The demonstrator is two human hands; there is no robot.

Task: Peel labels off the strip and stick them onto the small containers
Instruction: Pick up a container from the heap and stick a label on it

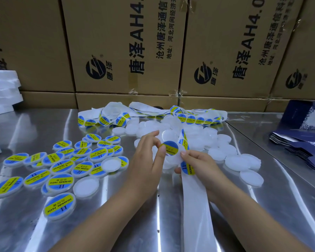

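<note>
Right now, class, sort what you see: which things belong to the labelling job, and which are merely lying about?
In the job: label strip, held by the right hand; label pinched by the left hand; plain white containers; labelled containers.
Lying about: cardboard boxes; white foam slabs; dark blue folded cartons.

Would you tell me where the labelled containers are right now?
Head view, left side of the metal table: the labelled containers lie heaped beside the left hand.

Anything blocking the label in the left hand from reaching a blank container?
Nothing visible. The left hand pinches the label right by the blank containers; the right hand holds the strip alongside.
</note>
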